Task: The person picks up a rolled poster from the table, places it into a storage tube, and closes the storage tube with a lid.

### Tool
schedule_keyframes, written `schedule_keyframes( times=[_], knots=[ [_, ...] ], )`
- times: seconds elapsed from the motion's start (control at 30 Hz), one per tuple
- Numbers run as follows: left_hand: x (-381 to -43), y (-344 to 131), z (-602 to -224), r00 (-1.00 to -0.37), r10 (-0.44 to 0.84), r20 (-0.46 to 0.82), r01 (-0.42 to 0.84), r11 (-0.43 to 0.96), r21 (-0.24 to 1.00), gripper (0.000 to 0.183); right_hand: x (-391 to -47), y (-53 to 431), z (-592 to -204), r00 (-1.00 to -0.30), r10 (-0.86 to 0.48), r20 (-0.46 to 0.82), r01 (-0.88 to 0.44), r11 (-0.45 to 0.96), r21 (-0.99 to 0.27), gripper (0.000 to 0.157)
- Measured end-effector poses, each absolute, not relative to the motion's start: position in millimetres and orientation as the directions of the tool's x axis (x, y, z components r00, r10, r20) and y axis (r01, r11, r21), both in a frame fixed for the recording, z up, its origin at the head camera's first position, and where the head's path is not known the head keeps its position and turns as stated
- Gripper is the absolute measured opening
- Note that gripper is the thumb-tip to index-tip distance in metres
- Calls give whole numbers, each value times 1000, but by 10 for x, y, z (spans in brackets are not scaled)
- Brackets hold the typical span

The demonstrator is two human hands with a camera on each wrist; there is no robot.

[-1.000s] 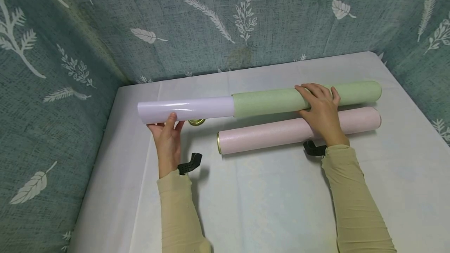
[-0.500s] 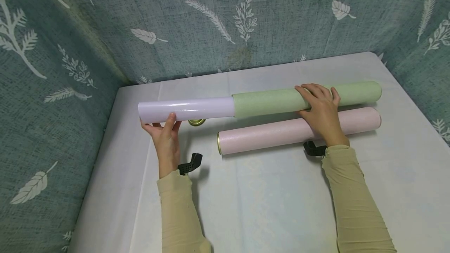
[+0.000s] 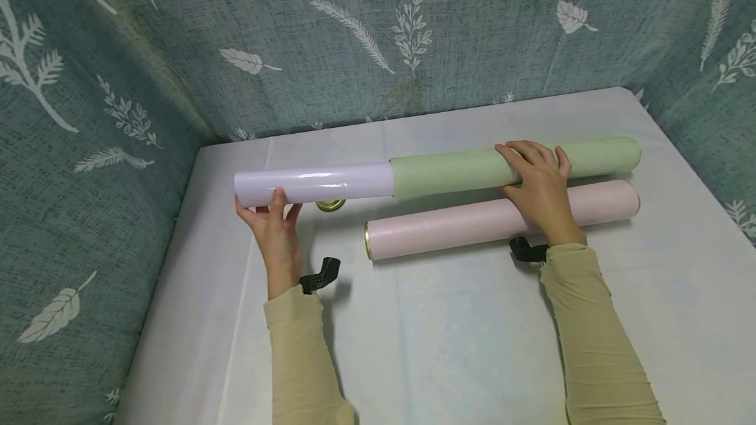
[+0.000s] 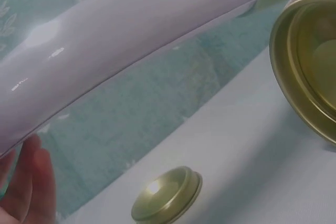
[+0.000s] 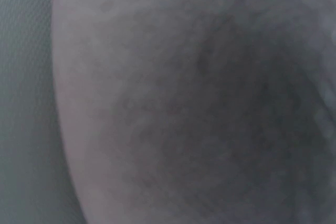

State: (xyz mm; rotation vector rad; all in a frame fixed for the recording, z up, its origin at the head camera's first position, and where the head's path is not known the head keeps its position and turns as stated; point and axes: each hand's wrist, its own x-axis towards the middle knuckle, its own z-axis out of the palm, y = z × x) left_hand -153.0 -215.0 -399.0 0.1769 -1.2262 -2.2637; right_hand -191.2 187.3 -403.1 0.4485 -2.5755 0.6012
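Note:
A glossy lilac paper roll (image 3: pixel 336 182) runs into the left end of a green cardboard tube (image 3: pixel 451 172); its inner part is hidden. My left hand (image 3: pixel 277 241) holds the roll near its outer end, thumb on the near side and fingers underneath. In the left wrist view, the paper's long edge shows along the roll (image 4: pixel 131 35), with fingertips (image 4: pixel 42 177) below it. My right hand (image 3: pixel 540 185) grips the green tube from above, fingers over its far side. A pink tube (image 3: pixel 443 231) lies just in front, partly behind my right wrist.
A gold metal cap (image 4: pixel 165 195) lies on the white-covered table (image 3: pixel 449 333) below the roll. The pink tube's gold-rimmed end (image 4: pixel 286 61) faces left. Leaf-patterned green cloth (image 3: pixel 354 84) rises behind the table and at both sides. The right wrist view is mostly a dim, blurred close surface.
The lilac roll's outer end has shifted slightly right, toward the green tube. My left hand's thumb has moved a little left along the roll. My right hand and the pink tube stay put.

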Motion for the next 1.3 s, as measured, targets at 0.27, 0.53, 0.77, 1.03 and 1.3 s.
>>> schedule_keyframes(
  times=[0.27,0.53,0.77,1.03,1.3],
  knots=[
    [-1513,-2152,-3984,-849,-513,123,382,-438,814,74,-1906,1866,-4024,-837,-212,504,-416,846,-334,73],
    [-1509,-2152,-3999,-854,-498,151,385,-411,826,70,-1912,1869,-4032,-838,-213,502,-415,846,-335,73],
    [-1505,-2158,-4012,-859,-491,148,374,-402,836,67,-1909,1872,-4039,-836,-212,505,-416,846,-333,73],
    [-1512,-2157,-4012,-867,-480,137,354,-398,846,66,-1903,1869,-4027,-840,-210,501,-413,845,-338,72],
    [-1516,-2151,-4022,-872,-473,128,336,-388,858,65,-1903,1870,-4027,-836,-209,507,-416,844,-338,72]
  ],
)
